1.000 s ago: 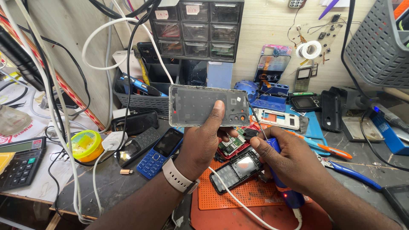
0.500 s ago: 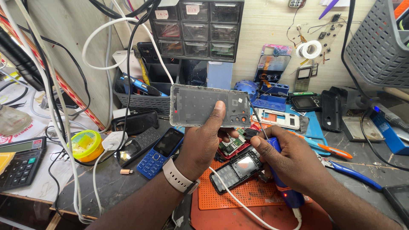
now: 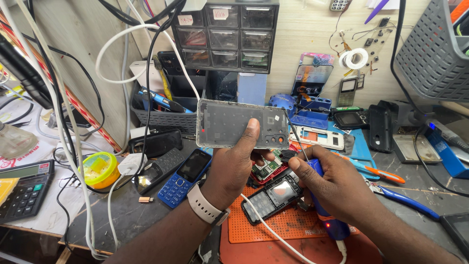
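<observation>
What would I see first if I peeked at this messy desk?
First, the grey phone back cover held up in the middle by the left hand, thumb pressed on it. Just right of it, the right hand grips a blue tool whose thin tip reaches the cover's edge. Below them lies a small black phone on an orange mat.

Small white labels (image 3: 185, 19) on dark drawers up top; grey calculator screen (image 3: 19, 170) far left.
</observation>
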